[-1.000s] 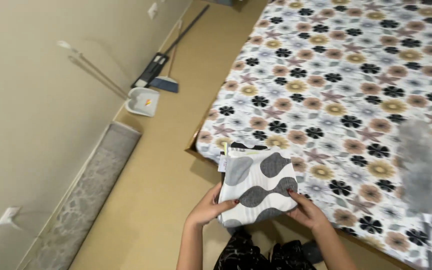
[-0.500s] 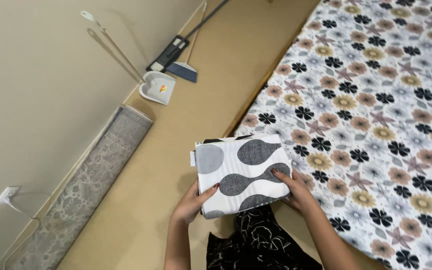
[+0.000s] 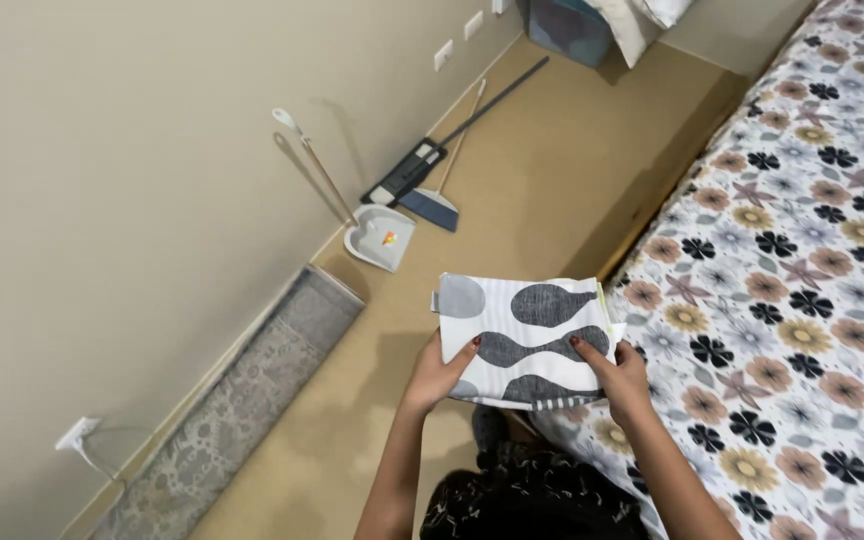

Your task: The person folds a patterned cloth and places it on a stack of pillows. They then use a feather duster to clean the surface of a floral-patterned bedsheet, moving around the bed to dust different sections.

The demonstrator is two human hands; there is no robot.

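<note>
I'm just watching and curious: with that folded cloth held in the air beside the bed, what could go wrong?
The folded cloth is gripped only at its near edge by the left hand and right hand, so its far layers might flop open. It hangs partly beyond the bed edge, so a slip could drop it on the floor.

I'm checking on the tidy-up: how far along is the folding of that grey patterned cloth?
Done: the grey patterned cloth is folded into a flat, compact rectangle. In hand: the left hand and right hand grip its near edge, holding it in the air beside the floral bed. Left: it has not been set down anywhere.
</note>
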